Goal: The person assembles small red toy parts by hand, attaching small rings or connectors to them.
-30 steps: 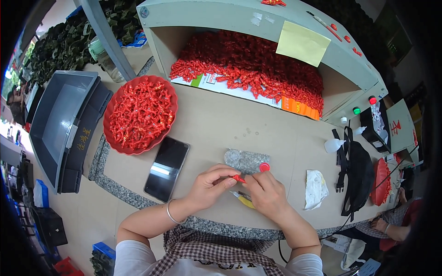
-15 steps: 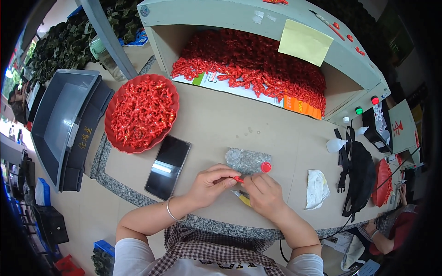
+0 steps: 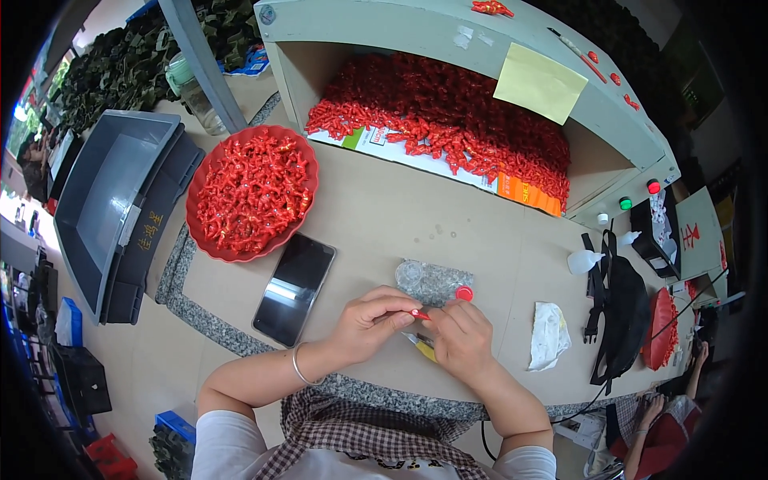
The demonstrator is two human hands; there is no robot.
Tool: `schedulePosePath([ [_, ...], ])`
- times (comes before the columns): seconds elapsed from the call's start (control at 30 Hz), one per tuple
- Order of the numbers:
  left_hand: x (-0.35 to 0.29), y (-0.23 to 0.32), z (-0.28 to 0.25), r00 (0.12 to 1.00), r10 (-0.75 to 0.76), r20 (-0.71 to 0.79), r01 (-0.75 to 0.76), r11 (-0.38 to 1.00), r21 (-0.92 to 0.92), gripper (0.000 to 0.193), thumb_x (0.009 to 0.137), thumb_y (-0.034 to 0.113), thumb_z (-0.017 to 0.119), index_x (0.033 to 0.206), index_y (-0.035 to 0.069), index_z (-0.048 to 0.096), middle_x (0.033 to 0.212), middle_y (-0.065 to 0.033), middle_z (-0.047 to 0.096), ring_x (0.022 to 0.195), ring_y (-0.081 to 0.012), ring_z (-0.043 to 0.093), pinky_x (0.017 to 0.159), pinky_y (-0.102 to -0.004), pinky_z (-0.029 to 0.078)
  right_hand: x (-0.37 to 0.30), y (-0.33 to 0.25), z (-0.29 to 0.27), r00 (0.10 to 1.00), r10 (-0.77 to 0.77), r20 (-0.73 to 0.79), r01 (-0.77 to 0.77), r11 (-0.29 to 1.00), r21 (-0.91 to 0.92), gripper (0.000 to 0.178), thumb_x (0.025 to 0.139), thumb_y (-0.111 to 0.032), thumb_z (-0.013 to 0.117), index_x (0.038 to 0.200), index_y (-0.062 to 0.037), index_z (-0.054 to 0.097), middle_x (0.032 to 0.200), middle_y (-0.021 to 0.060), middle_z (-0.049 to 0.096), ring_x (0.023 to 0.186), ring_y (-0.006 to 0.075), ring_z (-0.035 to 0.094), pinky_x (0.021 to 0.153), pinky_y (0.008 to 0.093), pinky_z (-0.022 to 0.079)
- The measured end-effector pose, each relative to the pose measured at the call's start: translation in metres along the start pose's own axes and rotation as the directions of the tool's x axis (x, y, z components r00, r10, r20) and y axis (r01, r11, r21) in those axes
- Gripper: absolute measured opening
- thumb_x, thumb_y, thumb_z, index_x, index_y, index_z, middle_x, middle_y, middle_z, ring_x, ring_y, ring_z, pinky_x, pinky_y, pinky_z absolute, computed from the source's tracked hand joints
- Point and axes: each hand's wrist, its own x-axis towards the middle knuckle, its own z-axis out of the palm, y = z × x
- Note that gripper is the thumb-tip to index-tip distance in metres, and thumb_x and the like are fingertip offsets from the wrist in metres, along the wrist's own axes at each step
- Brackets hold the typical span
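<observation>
Between my hands is a small glossy red piece (image 3: 420, 314), much like the many small red figures nearby. My left hand (image 3: 370, 324), with a bangle at the wrist, pinches one end between thumb and fingers. The curled fingers of my right hand (image 3: 458, 338) close on its other end and partly hide it. Under my hands lies a yellow-handled tool (image 3: 422, 346), mostly covered. Just beyond them is a clear, bottle-like object (image 3: 432, 278) lying flat, with a round red cap (image 3: 464, 294) at its near right end.
Left of my hands are a dark phone (image 3: 294, 290), a scalloped red dish (image 3: 192, 204) heaped with red figures and a grey bin (image 3: 108, 216). Ahead, more figures fill a pale cabinet (image 3: 376, 30). Rightward lie a white wipe (image 3: 549, 336), white bottle (image 3: 584, 261) and black bag (image 3: 624, 312); a co-worker sits beyond.
The whole view has shifted slightly. My hands stay together on the red piece, which now sits at a slightly different angle and shows a pale spot. The co-worker's arms have moved.
</observation>
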Motion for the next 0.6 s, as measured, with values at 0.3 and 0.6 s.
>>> schedulePosePath([
  [0.3, -0.0009, -0.0047, 0.0009, 0.999, 0.006, -0.041, -0.007, 1.000, -0.016, 0.017, 0.083, 0.002, 0.059, 0.099, 0.000, 0.062, 0.096, -0.0088, 0.059, 0.086, -0.0147, 0.057, 0.074, -0.0245, 0.047, 0.0020, -0.0022, -0.0018, 0.983, -0.183, -0.013, 0.167, 0.919, -0.357, 0.013, 0.070, -0.012, 0.060, 0.082, -0.0089, 0.060, 0.071, -0.0022, 0.051, 0.064, 0.0100, 0.049, 0.083, 0.0369, 0.030],
  [0.6, -0.0015, -0.0075, 0.0006, 0.995, -0.092, -0.042, 0.085, 0.986, -0.143, 0.018, 0.084, 0.005, 0.059, 0.101, 0.002, 0.062, 0.095, -0.0054, 0.057, 0.084, -0.0105, 0.054, 0.073, -0.0219, 0.045, 0.0060, 0.0018, 0.0021, 0.992, -0.126, -0.003, 0.121, 0.961, -0.249, 0.011, 0.071, -0.010, 0.060, 0.082, -0.0078, 0.059, 0.070, -0.0019, 0.051, 0.062, 0.0118, 0.049, 0.079, 0.0370, 0.033],
])
